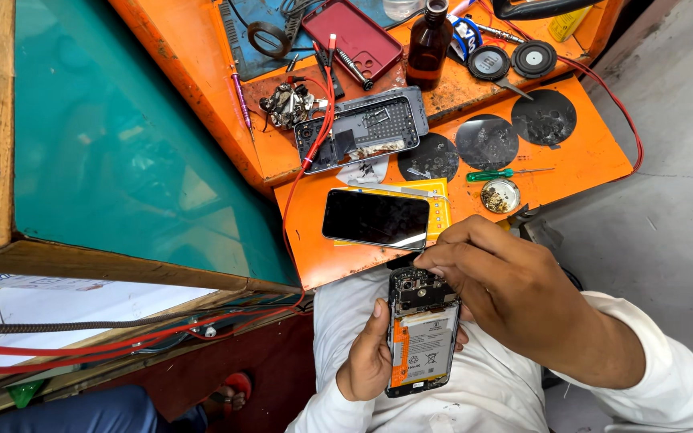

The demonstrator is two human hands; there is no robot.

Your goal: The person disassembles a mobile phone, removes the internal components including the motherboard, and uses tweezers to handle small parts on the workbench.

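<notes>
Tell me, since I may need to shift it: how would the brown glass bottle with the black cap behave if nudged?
The brown glass bottle stands upright, tall over a narrow base, so it would probably tip rather than slide. Being glass, it could crack. It stands close to the red phone case and might knock it.

Left hand [366, 357] cupped palm-up, right hand [507, 285] arched over, fingers [435, 261] pinched
</notes>
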